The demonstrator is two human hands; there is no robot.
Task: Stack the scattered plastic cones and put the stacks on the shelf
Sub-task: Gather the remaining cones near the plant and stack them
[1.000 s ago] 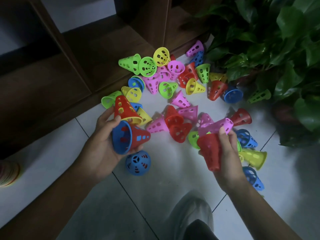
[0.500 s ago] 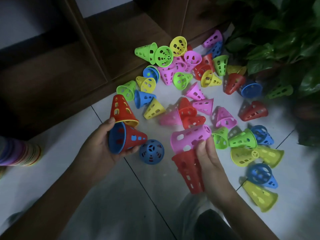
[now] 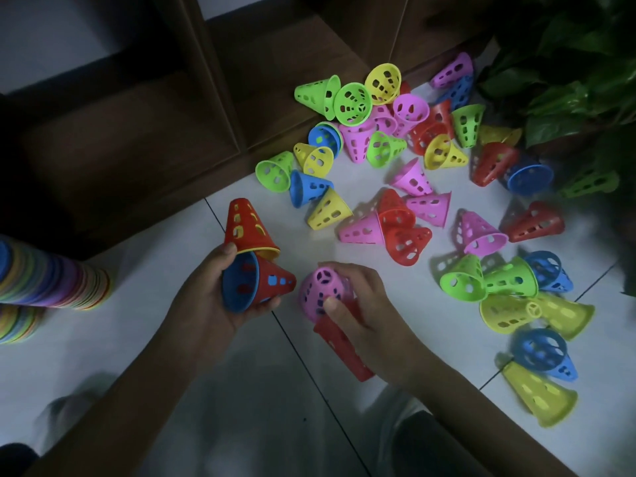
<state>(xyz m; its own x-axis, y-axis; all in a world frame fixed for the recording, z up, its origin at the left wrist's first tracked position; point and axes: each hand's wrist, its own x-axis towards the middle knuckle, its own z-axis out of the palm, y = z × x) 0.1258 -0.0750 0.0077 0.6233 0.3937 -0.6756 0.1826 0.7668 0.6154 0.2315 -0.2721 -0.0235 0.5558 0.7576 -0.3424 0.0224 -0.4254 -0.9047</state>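
The person crouches over a white tiled floor strewn with perforated plastic cones. The left hand grips a nested pair, a red cone with a blue cone inside, fingers curled under it and thumb on the rim. Its long axis lies nearly level, the wide blue mouth facing near-left and the narrow red tip pointing right. A second pair, red over yellow, leans against the top of the same hand, tip tilted up and far; I cannot tell whether the thumb truly holds it.

The right hand pinches a pink cone, fingers curled over its far side and thumb pressed on its near wall. The pink cone's closed, spoked tip points left and slightly far, just beside the red tip in the left hand, so the 2 tips nearly meet nose to nose. A red cone juts out from under the same hand toward the near side.

In my judgement that tip-to-tip facing is what matters next: one piece must be turned so a tip meets an open mouth before they can nest.

The loose cones spread far and right, nearer the right hand. A tall finished stack lies at the left edge. The dark wooden shelf stands far-left, closer to the left hand. A leafy plant fills the far right.
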